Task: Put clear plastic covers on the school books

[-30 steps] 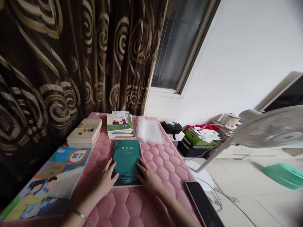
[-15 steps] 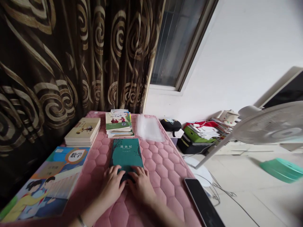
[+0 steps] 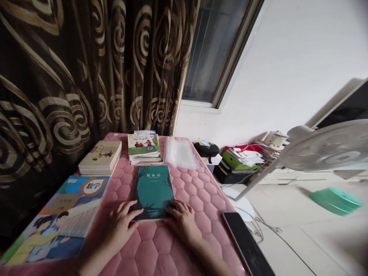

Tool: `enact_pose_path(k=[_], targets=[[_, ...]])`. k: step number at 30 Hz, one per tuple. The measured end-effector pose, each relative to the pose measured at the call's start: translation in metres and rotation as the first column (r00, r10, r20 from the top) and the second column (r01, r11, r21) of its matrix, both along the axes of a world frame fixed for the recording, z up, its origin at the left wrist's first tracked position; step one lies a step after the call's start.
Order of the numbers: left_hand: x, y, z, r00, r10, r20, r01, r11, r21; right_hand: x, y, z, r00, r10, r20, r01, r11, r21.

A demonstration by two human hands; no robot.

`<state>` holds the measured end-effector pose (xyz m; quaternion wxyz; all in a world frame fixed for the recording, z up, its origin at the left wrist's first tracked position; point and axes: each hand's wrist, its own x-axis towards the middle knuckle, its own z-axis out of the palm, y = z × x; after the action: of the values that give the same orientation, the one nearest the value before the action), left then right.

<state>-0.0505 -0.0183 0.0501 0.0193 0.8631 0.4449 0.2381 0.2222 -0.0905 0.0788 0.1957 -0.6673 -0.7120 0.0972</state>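
Observation:
A teal book [image 3: 153,191] with dark tree branches on its cover lies flat on the pink quilted cover. My left hand [image 3: 123,219] rests at its lower left corner, fingers spread and tips touching the edge. At the lower right corner is my right hand [image 3: 184,221], with fingers apart and tips on the book's edge. Neither hand lifts the book. Left of my left hand lies a colourful mathematics textbook [image 3: 61,220]. Beyond it sits a stack of beige books [image 3: 100,157]. Another stack of thin books [image 3: 144,147] stands just past the teal book.
Clear plastic sleeves [image 3: 181,153] lie at the far right of the pink cover [image 3: 149,249]. A phone [image 3: 247,243] rests along its right edge. To the right are a white fan [image 3: 324,147], cables and a green stool [image 3: 337,201]. A patterned curtain [image 3: 86,69] hangs at left.
My hands have moved apart, from the lower middle of the book's cover out to its two lower corners. More of the cover now shows. The book has hardly shifted.

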Motion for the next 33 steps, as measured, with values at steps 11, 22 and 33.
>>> enact_pose_path(k=[11, 22, 33], targets=[[-0.029, 0.006, 0.004, 0.998, -0.023, -0.051, 0.02, 0.997, -0.069, 0.035, -0.006, -0.014, 0.993, 0.034, -0.11, -0.035, 0.999, -0.008], [0.02, -0.01, 0.009, 0.998, -0.053, 0.014, 0.053, 0.998, -0.012, -0.019, -0.004, 0.0, 0.998, 0.051, -0.023, -0.049, 0.998, 0.047], [0.023, -0.001, -0.002, 0.991, -0.106, 0.075, 0.103, 0.994, 0.043, -0.018, 0.005, -0.005, 0.991, 0.054, -0.121, -0.051, 0.998, 0.032]])
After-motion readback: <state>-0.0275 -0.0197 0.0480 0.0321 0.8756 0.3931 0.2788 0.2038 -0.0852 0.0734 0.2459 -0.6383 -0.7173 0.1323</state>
